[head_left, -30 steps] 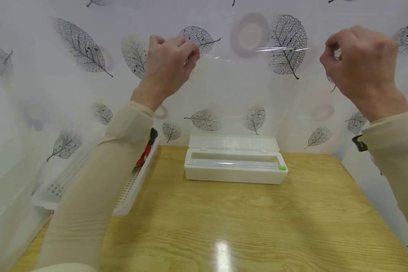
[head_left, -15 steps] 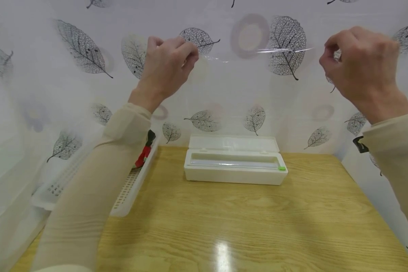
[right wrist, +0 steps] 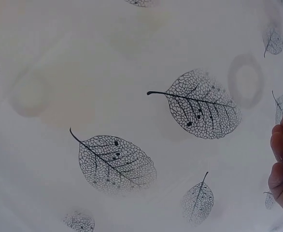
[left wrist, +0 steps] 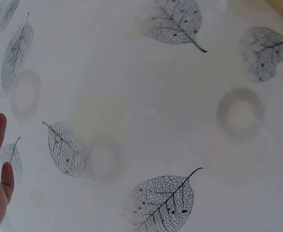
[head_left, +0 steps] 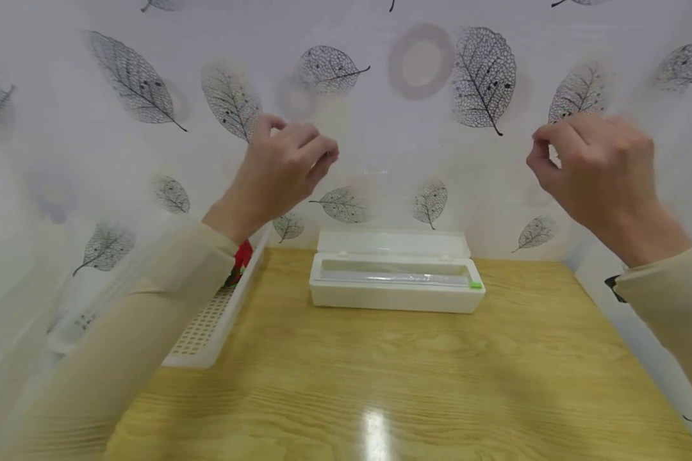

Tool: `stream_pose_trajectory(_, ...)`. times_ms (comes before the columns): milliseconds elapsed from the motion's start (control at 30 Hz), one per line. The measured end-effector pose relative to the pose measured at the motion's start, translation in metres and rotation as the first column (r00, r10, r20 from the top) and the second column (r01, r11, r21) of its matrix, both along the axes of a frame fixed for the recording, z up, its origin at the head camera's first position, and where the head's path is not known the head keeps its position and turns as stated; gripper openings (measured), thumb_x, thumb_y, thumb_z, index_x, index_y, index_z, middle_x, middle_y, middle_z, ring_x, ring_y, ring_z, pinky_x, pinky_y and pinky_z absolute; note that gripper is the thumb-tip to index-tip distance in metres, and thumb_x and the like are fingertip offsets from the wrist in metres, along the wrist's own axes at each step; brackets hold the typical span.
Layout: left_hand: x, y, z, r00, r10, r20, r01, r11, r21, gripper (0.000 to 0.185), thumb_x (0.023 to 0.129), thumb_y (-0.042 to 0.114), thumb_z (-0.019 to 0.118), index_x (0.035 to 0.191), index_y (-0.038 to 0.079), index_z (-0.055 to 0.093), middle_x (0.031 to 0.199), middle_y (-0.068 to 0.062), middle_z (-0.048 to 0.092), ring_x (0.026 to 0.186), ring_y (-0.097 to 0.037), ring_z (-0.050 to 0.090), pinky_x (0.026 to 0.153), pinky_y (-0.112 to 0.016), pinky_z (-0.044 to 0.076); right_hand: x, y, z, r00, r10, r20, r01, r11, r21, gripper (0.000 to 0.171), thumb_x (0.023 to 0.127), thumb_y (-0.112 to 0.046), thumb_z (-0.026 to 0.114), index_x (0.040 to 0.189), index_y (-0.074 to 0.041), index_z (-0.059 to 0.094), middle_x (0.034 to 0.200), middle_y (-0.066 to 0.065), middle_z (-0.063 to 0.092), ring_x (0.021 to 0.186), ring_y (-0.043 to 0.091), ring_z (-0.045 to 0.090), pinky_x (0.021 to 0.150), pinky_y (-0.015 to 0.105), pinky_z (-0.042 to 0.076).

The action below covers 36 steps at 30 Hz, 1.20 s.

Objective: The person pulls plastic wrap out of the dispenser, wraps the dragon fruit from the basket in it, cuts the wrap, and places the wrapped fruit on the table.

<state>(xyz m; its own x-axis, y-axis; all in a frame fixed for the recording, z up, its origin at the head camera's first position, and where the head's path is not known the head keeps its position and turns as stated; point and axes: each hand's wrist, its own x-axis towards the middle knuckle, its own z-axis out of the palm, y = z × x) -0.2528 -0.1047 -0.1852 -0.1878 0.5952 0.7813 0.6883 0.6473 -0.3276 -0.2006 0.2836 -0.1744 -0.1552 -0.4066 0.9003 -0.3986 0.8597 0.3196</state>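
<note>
- Clear cling film [head_left: 375, 173] is showing only as a faint glint between the two raised hands. The left hand [head_left: 285, 169] is pressing thumb to forefinger, and the right hand [head_left: 594, 169] is doing the same, each grip seemingly clamped on a corner of the sheet.
- Both wrist views are catching only fingertips at the frame edge, so they are not confirming the pinch.
- The sheet is hanging in the air well above the table [head_left: 415, 384], spread wide between the hands.
- Below it, the white dispenser box [head_left: 396, 301] is sitting with its lid tipped back, the roll lying inside and the green cutter slider [head_left: 475, 285] resting at its right end.
- A length is looking already pulled out; whether it is cut free of the roll I cannot tell, and it is not yet lying on anything.
- A white perforated basket [head_left: 207, 326] holding something red [head_left: 242, 256] is standing to the left.
</note>
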Motion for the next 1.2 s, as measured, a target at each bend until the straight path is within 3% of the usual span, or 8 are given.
stream_pose_trajectory(233,0.027,-0.005,-0.030,0.996,-0.090,0.018,0.091,0.994,-0.064,0.010,0.099,0.012,0.066,0.097,0.008,0.075,0.084,-0.008,0.073,0.077,-0.025,0.068,0.084,-0.051,0.048,0.022,-0.003,-0.029,0.999,0.051,0.011,-0.052,0.998,0.033,0.014,0.090,0.003,0.058,0.085,0.007,0.071,0.073,0.023,0.069,0.060,0.041,0.061,0.056,0.055,0.043)
stream_pose_trajectory(400,0.044,-0.010,-0.056,0.992,-0.118,0.040,0.120,0.990,-0.074,0.004,0.094,0.013,0.074,0.095,0.009,0.074,0.084,-0.005,0.073,0.077,-0.023,0.069,0.084,-0.050,0.049,0.038,-0.004,-0.054,0.991,0.126,0.051,-0.130,0.989,0.075,0.022,0.093,-0.004,0.053,0.082,0.007,0.069,0.072,0.022,0.069,0.058,0.040,0.063,0.052,0.054,0.047)
stream_pose_trajectory(567,0.062,-0.017,-0.098,0.979,-0.158,0.128,0.168,0.983,-0.073,0.014,0.085,0.016,0.083,0.095,0.011,0.074,0.084,-0.002,0.073,0.078,-0.018,0.069,0.083,-0.047,0.050,0.054,-0.007,-0.090,0.963,0.255,0.083,-0.266,0.950,0.166,0.033,0.095,-0.008,0.045,0.073,0.006,0.065,0.064,0.015,0.065,0.050,0.030,0.057,0.045,0.045,0.043)
stream_pose_trajectory(667,0.074,-0.020,-0.127,0.975,-0.167,0.148,0.182,0.979,-0.089,0.011,0.088,0.019,0.081,0.093,0.013,0.074,0.083,0.002,0.072,0.076,-0.014,0.068,0.082,-0.045,0.050,0.065,-0.009,-0.116,0.948,0.303,0.098,-0.318,0.921,0.227,0.031,0.092,-0.005,0.045,0.067,0.002,0.061,0.060,0.009,0.060,0.049,0.023,0.052,0.044,0.038,0.041)
stream_pose_trajectory(900,0.108,-0.022,-0.185,0.965,-0.167,0.201,0.210,0.954,-0.216,0.009,0.098,0.024,0.069,0.091,0.017,0.069,0.082,0.007,0.068,0.077,-0.006,0.066,0.080,-0.034,0.051,0.099,-0.004,-0.190,0.905,0.273,0.326,-0.385,0.852,0.355,0.034,0.098,-0.010,0.037,0.069,-0.011,0.056,0.063,-0.005,0.048,0.056,0.009,0.040,0.052,0.024,0.035)
stream_pose_trajectory(1000,0.118,-0.021,-0.207,0.956,-0.191,0.223,0.246,0.935,-0.256,0.011,0.090,0.024,0.079,0.090,0.021,0.069,0.081,0.010,0.065,0.076,-0.003,0.064,0.077,-0.029,0.051,0.114,0.000,-0.222,0.857,0.223,0.465,-0.418,0.829,0.371,0.038,0.101,-0.014,0.030,0.071,-0.017,0.052,0.064,-0.010,0.042,0.058,0.004,0.034,0.053,0.020,0.033)
stream_pose_trajectory(1067,0.126,-0.021,-0.220,0.949,-0.188,0.255,0.261,0.920,-0.292,0.017,0.083,0.025,0.085,0.090,0.024,0.069,0.082,0.012,0.064,0.078,-0.001,0.062,0.075,-0.026,0.049,0.123,0.000,-0.237,0.801,0.175,0.573,-0.449,0.808,0.382,0.025,0.095,-0.011,0.046,0.072,-0.020,0.050,0.065,-0.013,0.040,0.059,0.001,0.031,0.052,0.017,0.030)
stream_pose_trajectory(1200,0.145,-0.021,-0.233,0.914,-0.107,0.391,0.275,0.872,-0.404,0.014,0.087,0.026,0.080,0.095,0.029,0.069,0.085,0.016,0.063,0.079,0.001,0.057,0.074,-0.020,0.043,0.140,-0.003,-0.251,0.611,0.037,0.791,-0.518,0.774,0.364,0.028,0.080,-0.021,0.075,0.071,-0.025,0.049,0.064,-0.019,0.037,0.057,-0.006,0.023,0.047,0.011,0.019)
